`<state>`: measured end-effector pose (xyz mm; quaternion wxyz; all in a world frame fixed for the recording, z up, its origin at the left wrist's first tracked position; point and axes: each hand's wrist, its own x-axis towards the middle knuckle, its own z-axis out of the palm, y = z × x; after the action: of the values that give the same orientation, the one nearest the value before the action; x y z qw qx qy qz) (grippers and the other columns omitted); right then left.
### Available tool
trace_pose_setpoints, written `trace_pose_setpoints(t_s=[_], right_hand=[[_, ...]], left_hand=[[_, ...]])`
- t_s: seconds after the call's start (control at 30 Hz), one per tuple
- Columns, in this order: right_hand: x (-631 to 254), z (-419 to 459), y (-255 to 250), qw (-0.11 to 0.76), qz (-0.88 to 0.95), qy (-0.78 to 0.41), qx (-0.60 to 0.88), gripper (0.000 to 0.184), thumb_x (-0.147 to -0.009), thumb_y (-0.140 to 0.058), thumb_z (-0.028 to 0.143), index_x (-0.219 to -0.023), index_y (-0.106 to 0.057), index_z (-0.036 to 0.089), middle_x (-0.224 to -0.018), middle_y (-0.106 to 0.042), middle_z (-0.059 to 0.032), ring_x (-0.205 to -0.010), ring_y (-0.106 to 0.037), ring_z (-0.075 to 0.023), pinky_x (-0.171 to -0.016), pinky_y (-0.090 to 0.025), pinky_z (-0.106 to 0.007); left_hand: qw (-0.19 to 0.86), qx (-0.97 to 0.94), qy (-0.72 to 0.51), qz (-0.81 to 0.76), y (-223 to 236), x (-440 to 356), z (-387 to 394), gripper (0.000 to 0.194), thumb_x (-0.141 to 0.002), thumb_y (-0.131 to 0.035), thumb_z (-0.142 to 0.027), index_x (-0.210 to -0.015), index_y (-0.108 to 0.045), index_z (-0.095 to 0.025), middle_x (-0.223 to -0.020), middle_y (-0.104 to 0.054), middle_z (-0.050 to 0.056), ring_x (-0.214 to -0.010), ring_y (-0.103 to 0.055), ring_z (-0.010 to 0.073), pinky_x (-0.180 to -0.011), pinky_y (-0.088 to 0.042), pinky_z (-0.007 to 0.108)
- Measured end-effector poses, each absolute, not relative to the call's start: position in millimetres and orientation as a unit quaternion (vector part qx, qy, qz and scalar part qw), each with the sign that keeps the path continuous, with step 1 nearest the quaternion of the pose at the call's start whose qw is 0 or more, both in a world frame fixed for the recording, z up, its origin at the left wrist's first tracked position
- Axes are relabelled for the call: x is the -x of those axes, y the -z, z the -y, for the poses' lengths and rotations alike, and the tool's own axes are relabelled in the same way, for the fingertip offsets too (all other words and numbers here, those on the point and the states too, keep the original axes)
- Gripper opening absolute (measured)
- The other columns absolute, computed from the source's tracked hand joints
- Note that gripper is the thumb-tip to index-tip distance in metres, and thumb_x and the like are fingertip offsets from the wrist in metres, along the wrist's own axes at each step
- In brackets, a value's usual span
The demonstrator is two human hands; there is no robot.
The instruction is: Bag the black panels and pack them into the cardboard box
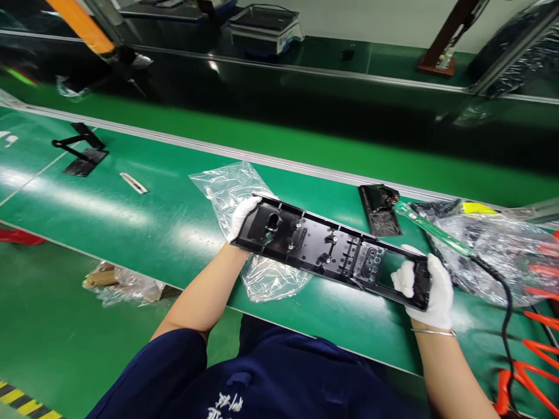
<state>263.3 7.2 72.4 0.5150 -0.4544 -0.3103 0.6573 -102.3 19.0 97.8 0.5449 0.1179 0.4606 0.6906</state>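
Observation:
A long black plastic housing (321, 241) is held level above the bench, its ribbed inner side with posts and holes facing me. Its left end sits in my left hand (243, 216), gloved in white and closed round the edge. My right hand (437, 291), also in a white glove, grips the other end, with fingers showing through the rectangular opening there. Beneath the housing lies a clear plastic bag (275, 282), partly covered by it. Just beyond its right half stands a small black plastic part (379, 210), with the tip of a green-handled tool (432, 228) against it.
Plastic-wrapped parts (493, 250) and a coiled orange hose (530, 372) occupy the right side. Left on the green bench (174, 203) are a black folding stand (82, 150) and a thin white-edged tool (133, 183). A scale (266, 29) rests on the rear shelf.

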Motion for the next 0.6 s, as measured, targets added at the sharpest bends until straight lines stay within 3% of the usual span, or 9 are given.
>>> trace_pose_setpoints(t_s=[0.1,0.4,0.6], right_hand=[[-263.8,-5.0,-71.5,0.528,0.323,-0.662,0.423,0.040,-0.093,-0.061,0.052,-0.111,-0.074,0.020,-0.043,-0.047,0.0031,-0.033,-0.033,-0.0118,-0.039,-0.032,-0.026],[-263.9,-4.0,-74.0,0.509,0.323,-0.691,0.399,0.039,-0.096,-0.059,0.054,-0.107,-0.073,0.019,-0.042,-0.047,0.0044,-0.033,-0.034,-0.0098,-0.038,-0.032,-0.022],[-264.8,-6.3,-72.6,0.497,0.324,-0.694,0.408,0.040,-0.097,-0.058,0.055,-0.109,-0.072,0.019,-0.041,-0.048,0.0041,-0.033,-0.034,-0.0106,-0.037,-0.031,-0.022]], left_hand=[[0.555,-0.110,-0.699,-0.437,-100.5,103.0,-18.6,0.012,-0.074,-0.060,-0.022,-0.064,-0.064,-0.018,-0.060,-0.066,0.002,-0.053,-0.064,0.0153,-0.053,-0.056,0.025],[0.532,-0.103,-0.708,-0.453,-99.3,104.7,-22.0,0.016,-0.077,-0.055,-0.018,-0.064,-0.064,-0.017,-0.060,-0.065,0.001,-0.051,-0.062,0.0125,-0.054,-0.056,0.023],[0.557,-0.141,-0.696,-0.431,-94.9,103.7,-26.4,0.018,-0.082,-0.060,-0.024,-0.065,-0.058,-0.020,-0.065,-0.066,0.002,-0.057,-0.064,0.0163,-0.056,-0.056,0.028]])
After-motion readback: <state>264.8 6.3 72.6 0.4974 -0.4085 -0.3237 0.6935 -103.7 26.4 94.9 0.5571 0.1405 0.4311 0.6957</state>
